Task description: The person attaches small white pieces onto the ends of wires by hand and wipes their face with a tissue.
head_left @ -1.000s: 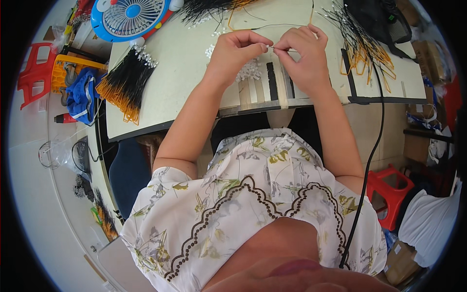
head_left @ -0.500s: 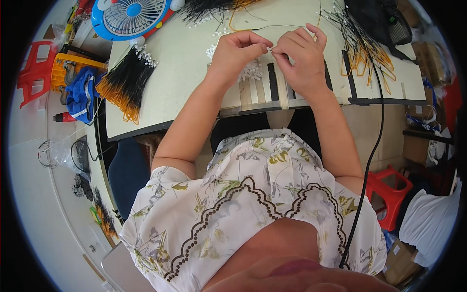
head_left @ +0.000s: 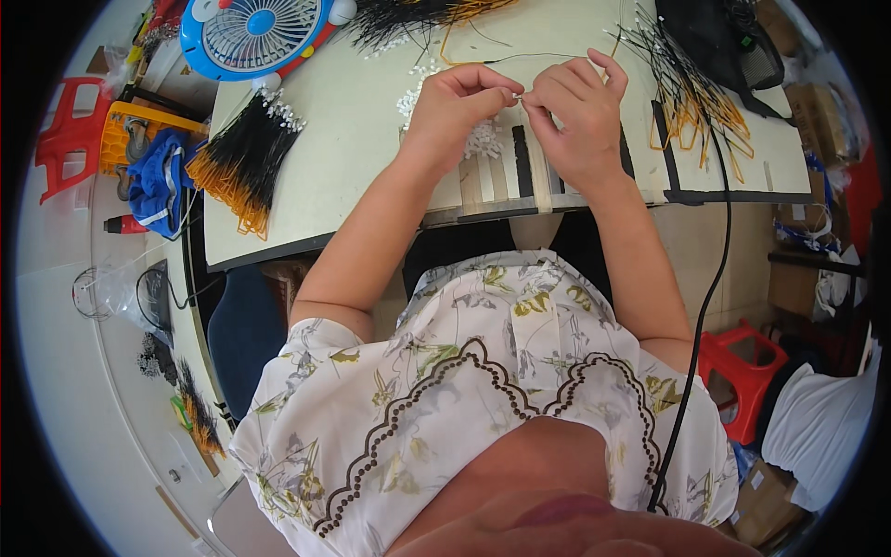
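Note:
My left hand (head_left: 450,116) and my right hand (head_left: 583,116) meet above the table, thumb and forefinger of each pinched together. Between the fingertips shows a tiny white connector (head_left: 518,97), mostly covered by them. A thin dark wire (head_left: 534,55) with an orange length at its left end arches beyond my hands and reaches my right hand, whose outer fingers are raised. Loose white connectors (head_left: 484,139) lie in a heap just under my left hand, and more white connectors (head_left: 408,100) are scattered beside it.
A bundle of black-and-orange wires (head_left: 249,153) with white tips lies left, below a blue fan (head_left: 255,32). More wires (head_left: 701,102) spread at right near a black bag (head_left: 724,42). Strips of tape (head_left: 497,181) mark the table's near edge. A black cable (head_left: 715,278) hangs at right.
My hands stay pinched together in nearly the same place, with only a slight shift of the fingers. The whole view has moved a little.

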The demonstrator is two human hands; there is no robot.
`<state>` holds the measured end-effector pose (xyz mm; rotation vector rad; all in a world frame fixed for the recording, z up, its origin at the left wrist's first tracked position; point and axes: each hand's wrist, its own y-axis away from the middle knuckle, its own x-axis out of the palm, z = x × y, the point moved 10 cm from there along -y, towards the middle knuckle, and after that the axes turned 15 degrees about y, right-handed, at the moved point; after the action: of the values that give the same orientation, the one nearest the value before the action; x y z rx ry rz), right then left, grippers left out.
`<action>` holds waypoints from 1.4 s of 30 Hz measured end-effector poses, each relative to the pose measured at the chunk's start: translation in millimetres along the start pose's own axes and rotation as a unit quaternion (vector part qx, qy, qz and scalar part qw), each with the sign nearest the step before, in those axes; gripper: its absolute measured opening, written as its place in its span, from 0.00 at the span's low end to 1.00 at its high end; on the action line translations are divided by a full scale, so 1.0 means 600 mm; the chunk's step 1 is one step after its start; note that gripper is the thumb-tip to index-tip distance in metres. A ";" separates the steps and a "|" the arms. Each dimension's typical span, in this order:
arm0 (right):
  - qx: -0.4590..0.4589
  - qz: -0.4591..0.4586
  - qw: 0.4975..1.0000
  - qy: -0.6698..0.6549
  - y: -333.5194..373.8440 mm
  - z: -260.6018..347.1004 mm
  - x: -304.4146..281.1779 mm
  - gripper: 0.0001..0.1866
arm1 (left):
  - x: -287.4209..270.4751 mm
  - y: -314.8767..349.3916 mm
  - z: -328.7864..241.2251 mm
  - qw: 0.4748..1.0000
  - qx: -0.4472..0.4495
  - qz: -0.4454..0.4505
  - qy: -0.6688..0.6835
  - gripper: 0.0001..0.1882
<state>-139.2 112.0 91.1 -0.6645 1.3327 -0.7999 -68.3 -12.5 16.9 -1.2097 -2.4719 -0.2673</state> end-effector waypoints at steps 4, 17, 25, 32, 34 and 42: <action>0.020 0.008 1.000 -0.021 0.002 -0.005 0.006 0.05 | -0.001 0.002 -0.015 0.998 0.052 -0.019 -0.018 0.07; 0.083 0.061 0.993 -0.063 0.007 -0.035 0.019 0.04 | 0.002 0.003 -0.012 0.996 0.054 -0.010 -0.070 0.07; 0.065 0.044 0.994 -0.071 0.004 -0.028 0.012 0.06 | 0.004 0.002 -0.010 0.997 0.045 -0.009 -0.063 0.07; 0.071 0.045 0.993 -0.082 0.004 -0.029 0.013 0.05 | 0.010 0.005 -0.014 0.997 0.058 0.000 -0.058 0.07; 0.071 0.045 0.993 -0.087 0.004 -0.029 0.013 0.05 | 0.014 0.005 -0.015 0.996 0.063 0.007 -0.061 0.06; 0.108 0.075 0.984 -0.123 0.009 -0.038 0.025 0.04 | 0.011 0.006 -0.020 0.995 0.081 -0.003 -0.054 0.06</action>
<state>-160.2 103.5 75.5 -0.4684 1.0403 -0.7030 -66.1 -9.5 30.4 -1.1775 -2.5317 -0.0027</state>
